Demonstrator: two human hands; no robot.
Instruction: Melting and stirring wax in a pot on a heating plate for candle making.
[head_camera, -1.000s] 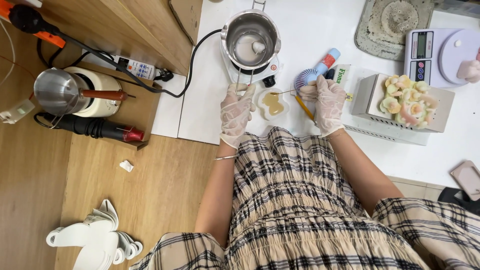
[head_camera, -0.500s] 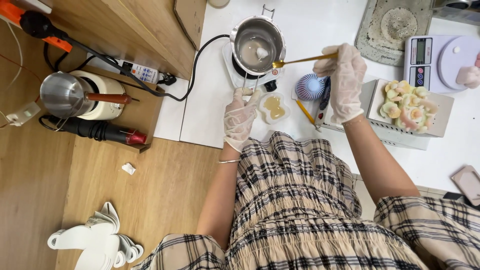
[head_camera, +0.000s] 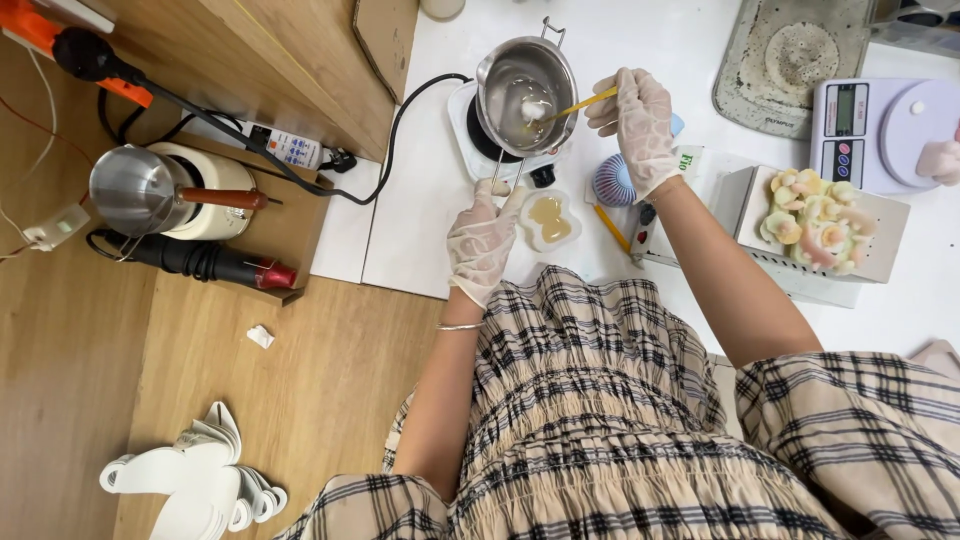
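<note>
While two gloved hands work, right hand (head_camera: 645, 125) pinching one yellow stick (head_camera: 585, 103), left hand (head_camera: 482, 238) gripping one pot's handle (head_camera: 497, 165).

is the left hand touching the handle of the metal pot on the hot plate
Touching. The head view shows the gloved left hand closed around the end of the thin wire handle of the steel melting pot, with no gap visible between glove and handle.

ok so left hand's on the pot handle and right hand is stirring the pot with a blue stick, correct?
Not quite. In the head view the stick is yellow, not blue. The rest holds: the left hand is on the handle of the pot, and the right hand has the stick's tip in the pot.
</note>
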